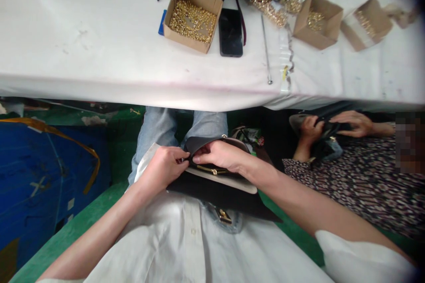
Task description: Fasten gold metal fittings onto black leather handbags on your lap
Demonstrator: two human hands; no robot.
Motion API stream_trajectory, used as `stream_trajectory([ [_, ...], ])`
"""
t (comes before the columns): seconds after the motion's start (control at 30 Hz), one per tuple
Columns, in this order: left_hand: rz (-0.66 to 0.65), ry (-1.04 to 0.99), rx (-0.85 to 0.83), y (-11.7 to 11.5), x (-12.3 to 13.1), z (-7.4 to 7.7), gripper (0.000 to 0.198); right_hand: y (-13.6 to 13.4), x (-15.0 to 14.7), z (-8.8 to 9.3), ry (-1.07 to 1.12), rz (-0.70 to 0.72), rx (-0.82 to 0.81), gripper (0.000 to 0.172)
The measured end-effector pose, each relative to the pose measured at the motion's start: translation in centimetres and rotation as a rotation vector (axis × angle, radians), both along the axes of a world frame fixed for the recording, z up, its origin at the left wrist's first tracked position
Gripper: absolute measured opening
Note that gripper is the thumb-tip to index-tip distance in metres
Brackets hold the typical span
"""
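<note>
A black handbag with a pale lining rests on my lap, its flap folded back toward my shirt. My left hand pinches the bag's edge at its left corner between thumb and fingertips. Inside the bag's mouth, my right hand is closed on the same corner, with thumb and fingertips close to my left ones; some of its fingers are hidden by the black side. Below my right hand runs a gold zip. A gold clasp in clear plastic hangs at the flap against my shirt.
On the white-covered table are an open carton of small gold fittings, a phone, a thin metal rod and smaller cartons. A co-worker's hands hold a dark bag at right. A blue bale stands left.
</note>
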State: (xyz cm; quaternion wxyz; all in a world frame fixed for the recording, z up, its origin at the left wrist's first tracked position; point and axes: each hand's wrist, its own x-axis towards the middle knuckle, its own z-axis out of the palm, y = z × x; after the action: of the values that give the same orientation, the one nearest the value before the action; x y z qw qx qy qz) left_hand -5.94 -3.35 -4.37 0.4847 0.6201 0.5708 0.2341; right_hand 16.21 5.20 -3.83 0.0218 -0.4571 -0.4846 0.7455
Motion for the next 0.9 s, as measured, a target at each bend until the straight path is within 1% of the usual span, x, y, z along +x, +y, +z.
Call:
stream_trajectory([
  [0.07, 0.013, 0.0, -0.023, 0.0, -0.1, 0.2, 0.02, 0.1, 0.1, 0.0, 0.035, -0.021, -0.138, 0.021],
  [0.1, 0.018, -0.002, -0.035, 0.0, -0.2, 0.3, 0.019, 0.1, 0.1, 0.0, 0.033, -0.022, -0.171, 0.022],
  [0.23, 0.037, -0.008, -0.078, 0.1, -0.2, 0.5, 0.019, 0.1, 0.4, -0.1, -0.018, 0.019, -0.14, 0.025],
  [0.33, 0.098, -0.001, -0.124, 0.1, -0.1, 0.8, 0.016, 0.1, 0.6, 0.1, -0.01, 0.048, -0.059, 0.022],
  [0.4, 0.139, -0.011, -0.188, 0.1, 0.0, 1.3, 0.011, 0.0, 0.7, 0.4, -0.006, 0.073, 0.046, 0.019],
  [0.47, 0.138, -0.041, -0.236, 0.0, -0.1, 1.8, 0.007, -0.3, 0.9, 0.8, -0.017, 0.077, 0.152, 0.015],
  [0.5, 0.132, -0.064, -0.25, -0.2, -0.2, 2.0, 0.008, -0.6, 0.9, 1.1, -0.031, 0.07, 0.198, 0.013],
  [0.57, 0.132, -0.128, -0.271, -0.5, -0.4, 2.1, 0.018, -1.4, 1.0, 1.5, -0.059, 0.049, 0.289, 0.01],
  [0.67, 0.195, -0.25, -0.362, -1.0, -0.5, 2.1, 0.037, -2.6, 1.1, 2.0, -0.091, 0.025, 0.418, 0.008],
  [0.73, 0.227, -0.297, -0.413, -1.1, -0.3, 2.2, 0.04, -3.0, 1.1, 2.1, -0.085, 0.034, 0.439, 0.007],
  [0.83, 0.249, -0.278, -0.421, -1.1, 0.0, 2.5, 0.036, -3.1, 1.0, 1.7, -0.057, 0.053, 0.358, 0.006],
  [0.9, 0.273, -0.249, -0.422, -1.1, 0.2, 2.7, 0.035, -3.0, 1.1, 1.4, -0.039, 0.055, 0.31, 0.011],
])
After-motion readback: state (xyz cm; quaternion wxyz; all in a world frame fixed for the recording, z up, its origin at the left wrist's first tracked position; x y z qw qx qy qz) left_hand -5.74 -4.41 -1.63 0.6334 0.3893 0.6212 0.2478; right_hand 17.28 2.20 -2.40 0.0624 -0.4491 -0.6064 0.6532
